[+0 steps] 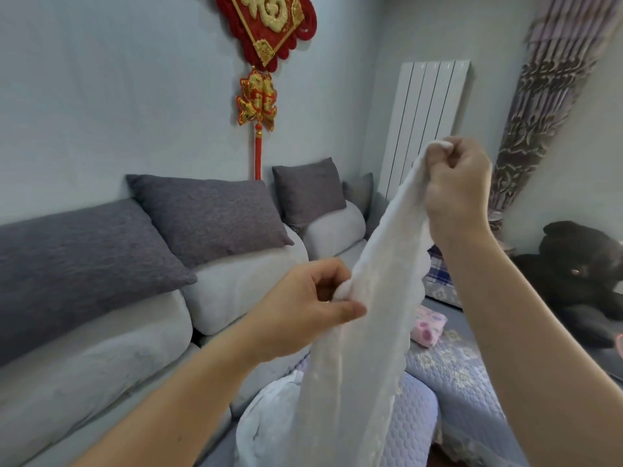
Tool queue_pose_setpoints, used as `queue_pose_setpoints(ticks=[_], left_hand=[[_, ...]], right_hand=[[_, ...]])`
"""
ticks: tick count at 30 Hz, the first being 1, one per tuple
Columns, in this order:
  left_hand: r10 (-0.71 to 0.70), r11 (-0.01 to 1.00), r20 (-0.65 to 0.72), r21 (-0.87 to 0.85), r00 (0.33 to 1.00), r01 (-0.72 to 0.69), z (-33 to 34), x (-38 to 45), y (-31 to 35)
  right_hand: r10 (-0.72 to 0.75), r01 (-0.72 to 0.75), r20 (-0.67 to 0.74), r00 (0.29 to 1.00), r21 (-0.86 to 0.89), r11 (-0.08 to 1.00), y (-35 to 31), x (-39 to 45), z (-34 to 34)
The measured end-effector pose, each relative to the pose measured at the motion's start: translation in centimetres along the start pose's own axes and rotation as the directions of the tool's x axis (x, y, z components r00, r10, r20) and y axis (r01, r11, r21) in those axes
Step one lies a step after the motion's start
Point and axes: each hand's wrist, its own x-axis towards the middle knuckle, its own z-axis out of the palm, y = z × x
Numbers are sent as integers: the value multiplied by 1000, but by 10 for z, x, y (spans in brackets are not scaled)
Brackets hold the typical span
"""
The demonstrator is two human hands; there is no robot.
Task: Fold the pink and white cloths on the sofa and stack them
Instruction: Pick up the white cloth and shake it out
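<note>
A long white lace cloth (371, 332) hangs stretched in the air in front of me. My right hand (455, 183) grips its top end, raised high. Lower down, my left hand (303, 308) pinches the cloth's edge at mid-height. The cloth's bottom part bunches on the sofa seat (418, 423) below. A small folded pink cloth (428, 326) with a pattern lies on the seat behind the white cloth, partly hidden by it.
The grey sofa back (101, 348) with dark cushions (209, 214) runs along the left. A quilted lilac cover lies over the seat. A large black plush toy (580, 271) sits at the right. A white radiator (424, 126) and curtain stand behind.
</note>
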Motion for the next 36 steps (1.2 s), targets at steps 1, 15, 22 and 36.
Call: queue_pose_setpoints(ticks=[1,15,22,36], left_hand=[[5,999,14,-43,1000,-4,-3,-1,8],[79,913,-243,407,967,28,-27,-6,24],[38,934,-162,358,986,23,-18,-11,47],[-91,928,-163,345,982,143,-76,83,210]], right_hand=[[-6,6,-24,1000,-11,1000,-1,6,0],[28,-18,-53,998,185,982,-3,12,15],[14,-8,-29,999,181,984,-12,29,24],[-67,76,-48,997,219,973,-114,161,47]])
